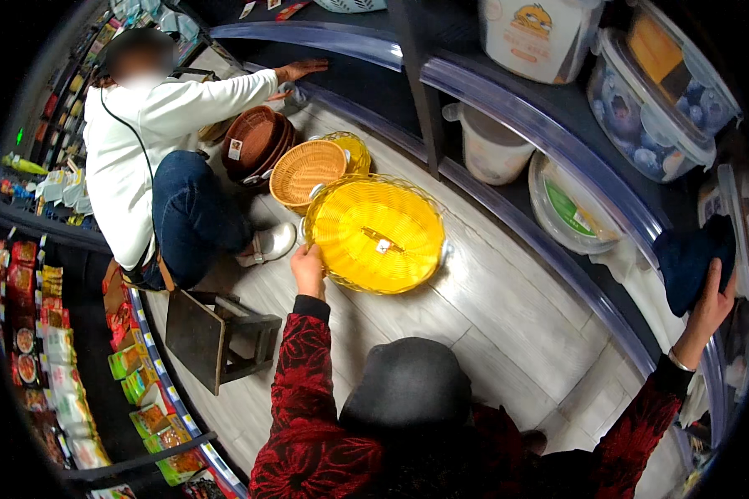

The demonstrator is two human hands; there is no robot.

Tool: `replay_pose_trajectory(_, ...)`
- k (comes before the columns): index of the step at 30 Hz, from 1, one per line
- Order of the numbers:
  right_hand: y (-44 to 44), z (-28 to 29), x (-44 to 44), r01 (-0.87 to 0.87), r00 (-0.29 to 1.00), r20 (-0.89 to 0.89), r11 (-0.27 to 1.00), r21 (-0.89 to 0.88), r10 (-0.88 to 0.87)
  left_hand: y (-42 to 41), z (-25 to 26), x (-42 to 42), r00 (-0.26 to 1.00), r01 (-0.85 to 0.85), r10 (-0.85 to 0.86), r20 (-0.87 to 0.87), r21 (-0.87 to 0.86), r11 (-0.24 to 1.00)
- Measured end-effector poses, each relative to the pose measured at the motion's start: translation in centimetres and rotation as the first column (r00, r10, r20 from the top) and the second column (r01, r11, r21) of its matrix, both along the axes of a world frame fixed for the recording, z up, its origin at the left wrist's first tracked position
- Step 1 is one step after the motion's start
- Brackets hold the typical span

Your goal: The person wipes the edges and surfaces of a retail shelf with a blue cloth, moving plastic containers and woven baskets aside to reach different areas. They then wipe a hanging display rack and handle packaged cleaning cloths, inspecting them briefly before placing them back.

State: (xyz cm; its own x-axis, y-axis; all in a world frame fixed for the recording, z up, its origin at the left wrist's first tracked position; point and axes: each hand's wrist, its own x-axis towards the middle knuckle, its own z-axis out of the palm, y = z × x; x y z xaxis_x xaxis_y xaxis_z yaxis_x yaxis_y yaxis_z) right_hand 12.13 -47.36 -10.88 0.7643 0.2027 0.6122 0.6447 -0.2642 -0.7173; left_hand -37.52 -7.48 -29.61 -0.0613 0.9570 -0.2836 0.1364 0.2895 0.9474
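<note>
My left hand grips the near-left rim of a large yellow woven basket. The basket is oval, has a label at its middle, and is above or on the floor; I cannot tell which. Far to the right, my right hand holds a dark blue cloth against the shelf edge. White plastic film hangs beside the cloth. Behind the yellow basket are a tan woven basket, a smaller yellow basket and a stack of brown baskets.
A person in a white top crouches at left, one hand reaching to the lower shelf. A dark wooden stool lies near. Plastic containers fill the right shelves; packaged goods line the left ones.
</note>
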Motion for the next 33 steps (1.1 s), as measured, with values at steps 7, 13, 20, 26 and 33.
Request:
replay_pose_trajectory(7,0.1,0.2,-0.2,-0.051,0.996,-0.070,0.997,0.050,0.054,0.6,-1.5,0.7,0.998,-0.044,0.052,0.044,-0.165,0.985)
replay_pose_trajectory(13,0.7,0.6,-1.1,0.042,0.999,0.032,0.998,-0.044,-0.041,0.4,-0.4,0.8,0.998,0.001,-0.007,-0.062,-0.109,0.994)
replay_pose_trajectory(20,0.5,1.2,-1.3,0.060,0.996,0.073,0.998,-0.023,-0.058,-2.3,2.7,4.5,0.758,0.375,0.155,-0.633,0.618,0.692)
replay_pose_trajectory(26,1.6,1.0,-1.7,0.061,0.994,0.088,0.998,-0.005,-0.061,-8.2,4.4,9.0,0.274,0.953,-0.364,-0.890,0.201,0.225)
replay_pose_trajectory(33,1.3,1.1,-1.8,0.118,0.986,0.127,0.992,-0.044,-0.112,-9.5,3.2,10.5,0.248,0.958,-0.279,-0.928,0.194,0.210)
